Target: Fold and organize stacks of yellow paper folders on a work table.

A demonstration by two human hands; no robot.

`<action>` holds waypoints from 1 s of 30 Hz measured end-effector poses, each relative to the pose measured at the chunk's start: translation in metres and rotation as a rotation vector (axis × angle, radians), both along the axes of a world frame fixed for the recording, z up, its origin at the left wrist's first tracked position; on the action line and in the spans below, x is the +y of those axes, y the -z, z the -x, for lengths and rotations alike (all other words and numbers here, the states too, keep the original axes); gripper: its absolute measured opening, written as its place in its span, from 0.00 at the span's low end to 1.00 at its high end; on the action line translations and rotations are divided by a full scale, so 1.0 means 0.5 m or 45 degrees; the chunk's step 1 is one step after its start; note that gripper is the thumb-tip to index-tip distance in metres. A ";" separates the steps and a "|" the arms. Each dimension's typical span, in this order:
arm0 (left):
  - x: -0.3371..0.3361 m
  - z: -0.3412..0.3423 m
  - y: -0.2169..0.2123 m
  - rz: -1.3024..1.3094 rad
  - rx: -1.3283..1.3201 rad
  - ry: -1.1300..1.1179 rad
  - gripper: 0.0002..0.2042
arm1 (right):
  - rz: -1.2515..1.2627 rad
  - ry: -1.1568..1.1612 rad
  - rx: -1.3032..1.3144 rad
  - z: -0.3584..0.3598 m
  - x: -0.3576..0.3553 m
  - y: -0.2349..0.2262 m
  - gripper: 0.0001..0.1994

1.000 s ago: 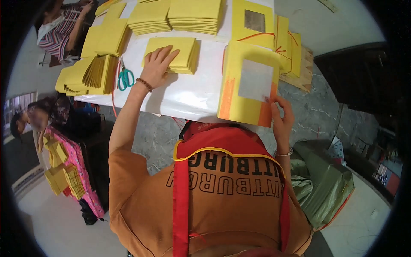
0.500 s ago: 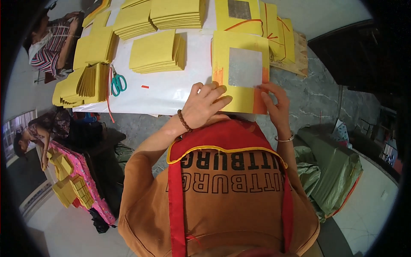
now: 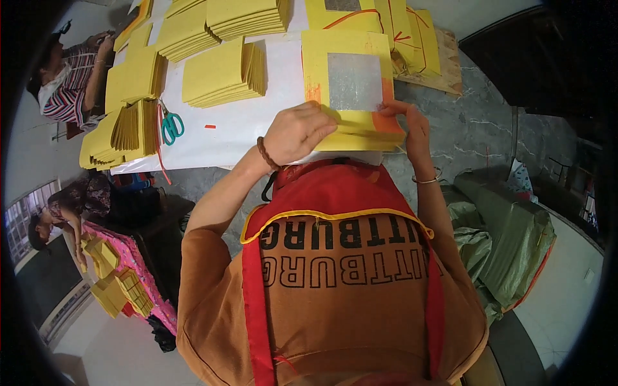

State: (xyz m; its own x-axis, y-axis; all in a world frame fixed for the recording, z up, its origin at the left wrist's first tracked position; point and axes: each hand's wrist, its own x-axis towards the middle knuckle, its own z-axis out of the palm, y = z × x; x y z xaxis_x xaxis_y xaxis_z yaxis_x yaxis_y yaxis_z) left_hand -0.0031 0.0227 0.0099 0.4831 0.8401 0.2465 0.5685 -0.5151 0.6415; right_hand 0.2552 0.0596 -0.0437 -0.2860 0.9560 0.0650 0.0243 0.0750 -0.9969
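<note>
A stack of yellow paper sheets (image 3: 353,122), its top sheet bearing a silver foil square and an orange edge, lies at the near edge of the white table (image 3: 251,122). My left hand (image 3: 297,132), with a bead bracelet at the wrist, grips the stack's near left edge with curled fingers. My right hand (image 3: 405,121), with a thin bangle on the wrist, pinches the stack's orange right edge. My red apron and orange shirt fill the lower middle of the view.
More stacks of plain yellow sheets (image 3: 222,72) and green-handled scissors (image 3: 170,125) lie to the left on the table. Tied yellow bundles (image 3: 412,35) sit behind on a wooden board. A green sack (image 3: 508,235) lies at right. Other people (image 3: 67,80) work with yellow paper at left.
My left hand left the plain yellow stack and came right onto the foil-topped stack. My right hand shifted up along the stack's right edge.
</note>
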 end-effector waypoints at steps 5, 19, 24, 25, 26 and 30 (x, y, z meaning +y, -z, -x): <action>0.024 0.011 0.000 0.647 -0.203 -0.096 0.08 | 0.026 0.043 -0.030 0.007 -0.006 -0.001 0.25; 0.083 0.034 0.008 1.072 -0.381 0.053 0.08 | 0.037 0.070 0.029 -0.004 -0.001 0.019 0.23; 0.096 0.038 0.006 1.077 -0.365 0.109 0.08 | 0.023 -0.047 0.167 -0.004 -0.005 0.009 0.17; 0.097 0.037 0.006 1.102 -0.343 0.116 0.08 | 0.025 -0.052 0.166 -0.004 -0.007 0.005 0.17; 0.097 0.038 0.006 1.128 -0.321 0.123 0.08 | -0.020 -0.047 0.018 -0.004 -0.008 0.001 0.16; 0.098 0.042 0.011 1.070 -0.366 0.183 0.09 | -0.022 -0.028 -0.291 -0.002 -0.010 -0.001 0.20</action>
State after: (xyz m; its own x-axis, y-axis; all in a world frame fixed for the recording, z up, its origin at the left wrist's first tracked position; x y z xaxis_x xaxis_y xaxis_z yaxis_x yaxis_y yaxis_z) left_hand -0.0239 0.0719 0.0041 0.6120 0.7341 -0.2943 0.2942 0.1341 0.9463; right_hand 0.2561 0.0546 -0.0431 -0.3163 0.9486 0.0127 0.2473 0.0954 -0.9642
